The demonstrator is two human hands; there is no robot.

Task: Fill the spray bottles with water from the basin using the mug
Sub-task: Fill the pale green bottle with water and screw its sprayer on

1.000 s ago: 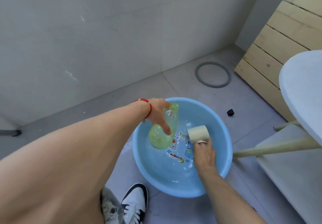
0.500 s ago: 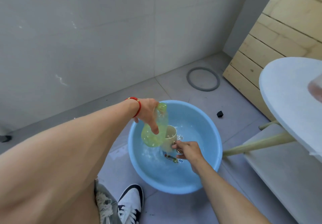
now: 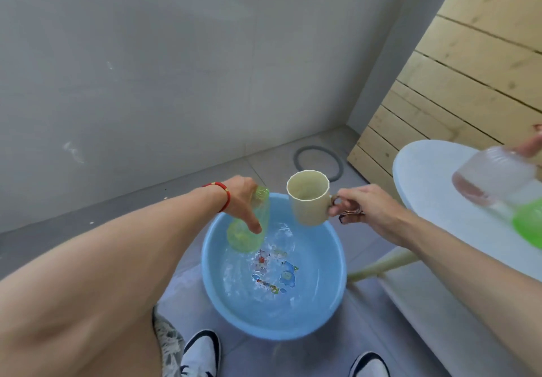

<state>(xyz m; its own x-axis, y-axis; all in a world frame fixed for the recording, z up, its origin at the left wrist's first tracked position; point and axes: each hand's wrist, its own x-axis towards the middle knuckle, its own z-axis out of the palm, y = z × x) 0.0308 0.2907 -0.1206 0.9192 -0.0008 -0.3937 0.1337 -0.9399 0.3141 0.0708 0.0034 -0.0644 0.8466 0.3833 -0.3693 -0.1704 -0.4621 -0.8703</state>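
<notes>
A blue basin (image 3: 328, 309) with rippling water and cartoon stickers on its bottom sits on the grey floor. My left hand (image 3: 242, 200) grips a translucent green bottle (image 3: 249, 231), uncapped, over the basin's far left rim, its open neck tilted up and away. My right hand (image 3: 362, 209) holds a cream mug (image 3: 309, 197) by its handle, upright, above the basin's far rim and just right of the bottle's neck. On the white round table at right stand a clear pinkish bottle (image 3: 492, 178) and a green bottle (image 3: 528, 224), both blurred.
The white round table (image 3: 434, 177) with pale wooden legs stands close to the basin on the right, a white shelf below it. Behind it leans a wooden slat panel (image 3: 457, 83). A grey rubber ring (image 3: 318, 162) lies on the floor by the wall. My shoes are in front of the basin.
My right hand has lifted the mug out of the basin's water, up to the height of the bottle's neck. The green bottle has stayed in my left hand. The view has tilted upward.
</notes>
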